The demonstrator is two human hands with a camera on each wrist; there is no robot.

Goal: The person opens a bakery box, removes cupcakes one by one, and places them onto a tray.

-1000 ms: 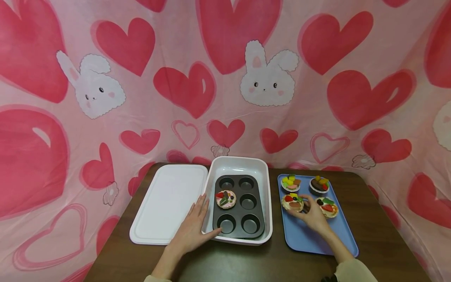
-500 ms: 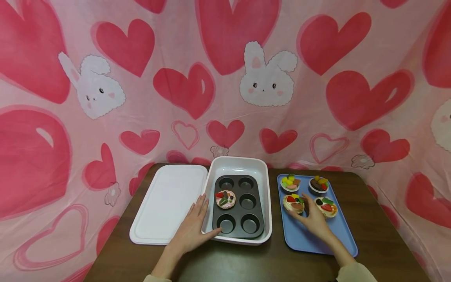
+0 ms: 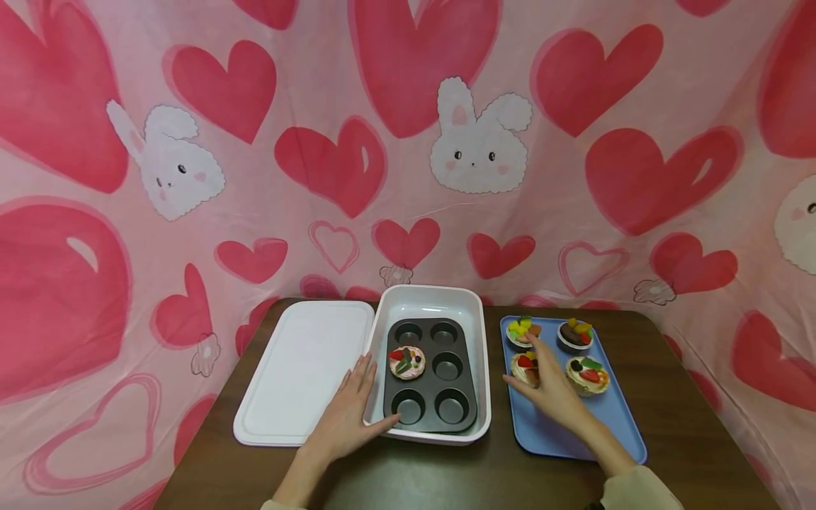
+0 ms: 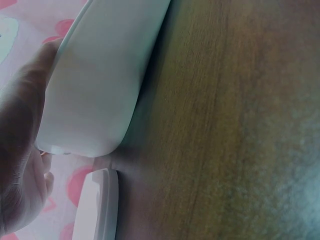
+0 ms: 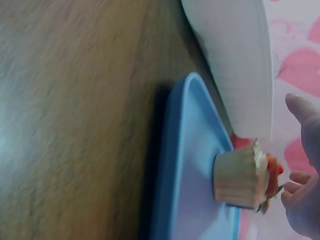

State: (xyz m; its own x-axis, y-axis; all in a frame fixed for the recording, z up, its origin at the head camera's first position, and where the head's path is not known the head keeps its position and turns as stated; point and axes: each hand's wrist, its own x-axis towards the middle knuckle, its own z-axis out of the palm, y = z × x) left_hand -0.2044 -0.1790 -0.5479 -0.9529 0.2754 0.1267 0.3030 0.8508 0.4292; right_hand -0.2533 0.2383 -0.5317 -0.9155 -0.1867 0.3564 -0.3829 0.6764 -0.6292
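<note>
My left hand (image 3: 344,411) rests with spread fingers on the front left corner of a white basin (image 3: 482,354). Inside the basin lies a dark muffin tin (image 3: 428,400), with one fruit-topped cupcake (image 3: 406,363) in its middle left cup. Over the blue tray (image 3: 542,435) hangs my right hand (image 3: 553,393), thumb and fingers apart, nothing between them. It partly covers the front left cupcake (image 3: 523,366) in the head view, and its fingertips overlap the back left cupcake (image 3: 519,331). The right wrist view shows a cupcake (image 5: 235,175) upright on the tray, below my fingers.
A chocolate cupcake (image 3: 575,335) and another fruit-topped cupcake (image 3: 588,376) stand on the tray's right side. Left of the basin lies a flat white lid-like board (image 3: 302,372). Behind the brown table (image 3: 446,474) hangs a pink heart-patterned cloth (image 3: 408,177).
My right hand has come away from around the front left cupcake, rising up and over it. That cupcake stays on the tray. My left hand has not moved on the basin.
</note>
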